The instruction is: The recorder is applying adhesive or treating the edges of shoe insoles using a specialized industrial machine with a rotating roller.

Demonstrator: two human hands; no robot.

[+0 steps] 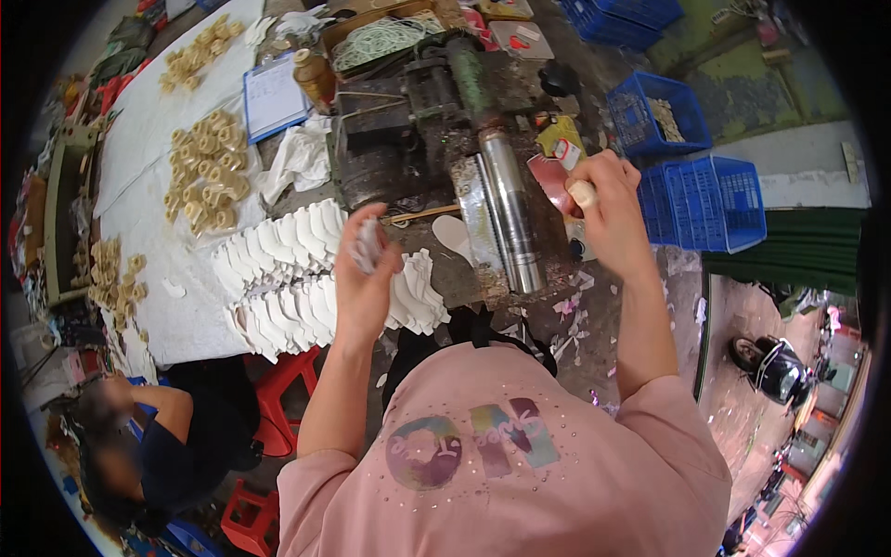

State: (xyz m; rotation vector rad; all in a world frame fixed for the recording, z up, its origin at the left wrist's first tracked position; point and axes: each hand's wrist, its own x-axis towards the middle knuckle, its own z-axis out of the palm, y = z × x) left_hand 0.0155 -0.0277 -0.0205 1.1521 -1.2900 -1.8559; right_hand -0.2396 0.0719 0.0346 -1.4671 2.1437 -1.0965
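L hand (360,278) holds smth whitish (368,243) over white pcs (276,244); R hand (610,209) grips pale knob (584,193) nr metal cyl. (509,204); blue crates (719,209) at R.

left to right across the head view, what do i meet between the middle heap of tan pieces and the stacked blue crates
Middle heap of tan fittings → blue clipboard with a white sheet → left hand → shiny metal cylinder → right hand → stacked blue plastic crates.
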